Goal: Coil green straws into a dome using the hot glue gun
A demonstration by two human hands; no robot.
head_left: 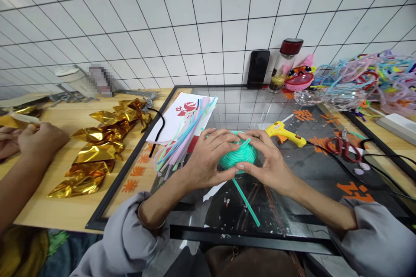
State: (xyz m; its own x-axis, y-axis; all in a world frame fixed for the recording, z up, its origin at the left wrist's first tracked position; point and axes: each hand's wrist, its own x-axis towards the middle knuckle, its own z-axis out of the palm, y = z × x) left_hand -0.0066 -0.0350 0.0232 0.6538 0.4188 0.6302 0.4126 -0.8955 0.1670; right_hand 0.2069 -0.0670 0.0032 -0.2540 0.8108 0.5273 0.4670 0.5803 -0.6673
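Both my hands hold a green coil of plastic tubing (238,156) above a glass table top (302,190). My left hand (208,158) wraps its fingers round the coil's left side. My right hand (269,160) pinches the right side, thumb under, fingers over the top. A loose green tube end (246,202) trails down from the coil toward me. A bundle of pastel tubes (182,140) lies just left of my left hand, on a white sheet with red print (178,114).
A yellow glue gun (284,132) and red scissors (344,149) lie right of the coil, with black cables. Gold foil shapes (97,151) cover the wooden table at left, where another person's hands (32,138) work. A phone (258,69), jar (286,65) and tangled tubes (373,73) stand behind.
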